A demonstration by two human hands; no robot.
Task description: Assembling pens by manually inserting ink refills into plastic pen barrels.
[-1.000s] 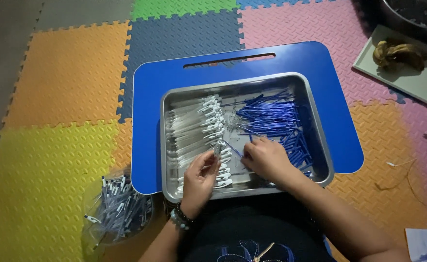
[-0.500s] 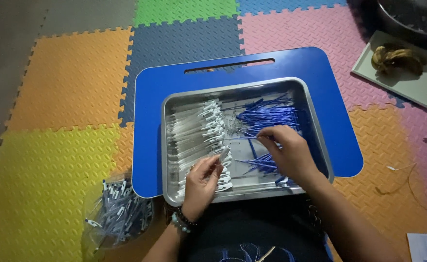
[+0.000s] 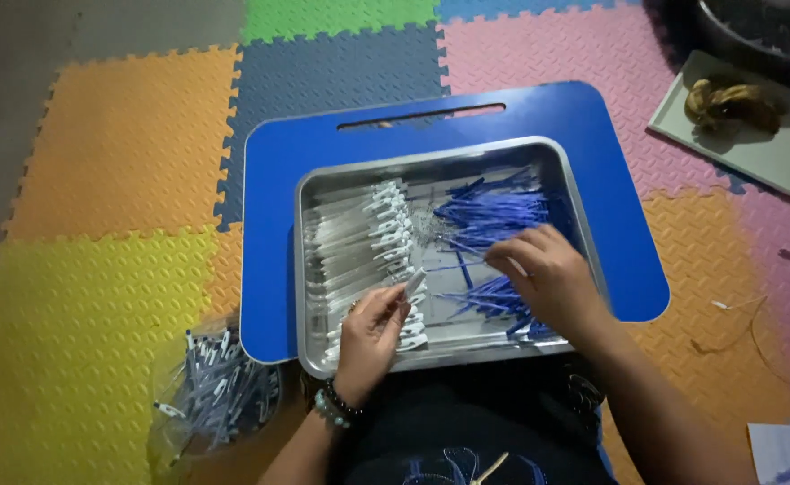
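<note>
— Steel, that tray (image 3: 303,269), sitting on a blue lap table (image 3: 273,224) over bright foam floor mats (image 3: 116,135). What is in it?

— Two sorts of pen parts. Clear pen barrels with white ends (image 3: 359,242) lie in a rough row from nine o'clock toward the tray's centre. Blue ink refills (image 3: 489,211) are heaped from twelve to four o'clock.

— And the hands?

— The left hand (image 3: 370,337), at about seven o'clock in the tray, has its fingers curled and pinched on one clear barrel (image 3: 410,286), tip tilted up toward the centre. The right hand (image 3: 552,278), at about four o'clock, lies over the refill heap with fingers bent and loosely spread; its fingertips touch the refills, but whether it has one gripped cannot be told.

— How far along does the work look?

— Judging by the piles, somewhere in the middle. A clear bag of pens (image 3: 215,395), blue showing inside them, sits on the mat at eight o'clock of the tray, so a fair number look finished. Many barrels and many refills are left in the tray.

— Anything else around?

— A pale tray with a brownish bundle (image 3: 732,103) at two o'clock, well apart from the work.
</note>
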